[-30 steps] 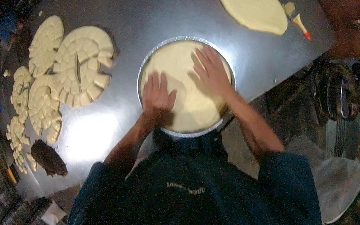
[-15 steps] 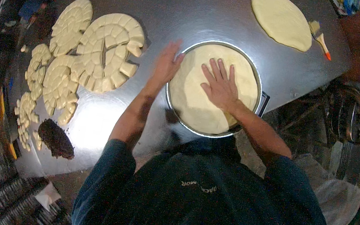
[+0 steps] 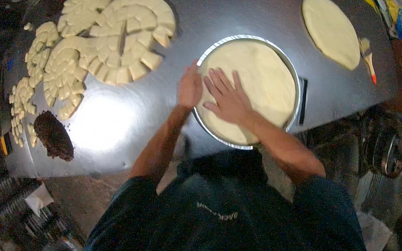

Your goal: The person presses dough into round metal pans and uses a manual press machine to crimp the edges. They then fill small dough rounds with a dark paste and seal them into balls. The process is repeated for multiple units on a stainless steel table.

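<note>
A round metal pan (image 3: 247, 37) stands on the table in front of me, with a pale sheet of dough (image 3: 265, 91) spread across its inside. My right hand (image 3: 229, 100) lies flat on the left part of this dough, fingers stretched and spread. At the pan's left rim is my left hand (image 3: 191, 87), a little blurred, its fingers extended along the outer side. Neither hand grips anything. The pan's wall shows above the dough around most of the edge.
Several cut dough rounds and pieces (image 3: 125, 67) cover the table's left side, near a dark brown crumbly mound (image 3: 54, 135). At the far right lie an oval dough sheet (image 3: 331, 31) and a brush (image 3: 369, 60). A black bar (image 3: 302, 101) sits right of the pan.
My right hand has slid left across the dough, toward the rim. The left hand has come down and nearer to me along the pan's left side. The view has shifted slightly.
</note>
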`<state>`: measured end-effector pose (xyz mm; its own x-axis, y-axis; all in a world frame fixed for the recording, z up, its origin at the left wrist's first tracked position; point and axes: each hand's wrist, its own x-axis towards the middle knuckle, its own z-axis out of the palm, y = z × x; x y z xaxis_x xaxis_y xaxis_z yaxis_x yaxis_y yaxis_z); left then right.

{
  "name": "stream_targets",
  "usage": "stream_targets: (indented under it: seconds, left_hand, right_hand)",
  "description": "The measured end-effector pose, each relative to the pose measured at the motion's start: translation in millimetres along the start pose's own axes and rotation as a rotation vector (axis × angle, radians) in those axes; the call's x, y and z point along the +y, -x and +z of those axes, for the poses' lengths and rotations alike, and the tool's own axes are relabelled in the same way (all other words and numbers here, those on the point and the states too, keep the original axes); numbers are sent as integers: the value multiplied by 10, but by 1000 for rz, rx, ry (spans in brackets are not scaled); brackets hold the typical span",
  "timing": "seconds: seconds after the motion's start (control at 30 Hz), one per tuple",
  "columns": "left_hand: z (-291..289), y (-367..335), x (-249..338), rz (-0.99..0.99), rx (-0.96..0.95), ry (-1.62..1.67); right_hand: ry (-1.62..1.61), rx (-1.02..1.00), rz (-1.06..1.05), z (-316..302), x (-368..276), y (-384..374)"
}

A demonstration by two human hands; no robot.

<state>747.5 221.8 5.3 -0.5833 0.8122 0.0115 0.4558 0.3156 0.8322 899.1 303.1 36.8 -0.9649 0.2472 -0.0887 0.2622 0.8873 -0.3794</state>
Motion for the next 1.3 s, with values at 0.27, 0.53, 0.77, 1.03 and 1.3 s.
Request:
stream_targets:
  seconds: [0.27,0.53,0.77,1.03,1.3]
  left_hand:
    - [-134,682,205,385,-30,-532]
    - [488,-375,530,669,-400,-656]
    - [511,-278,611,481,-234,-819]
    - [184,-146,843,500,-526,-701]
    - [473,-272,575,667,-420,-671]
  right_hand:
    - [-118,120,219,-289,386,490]
    - [132,70,374,-405,775,401]
    - [-116,140,237,-301,801,-137]
    - [-49,43,166,-464,810,361]
    - [-234,-68,287,-727,975,464]
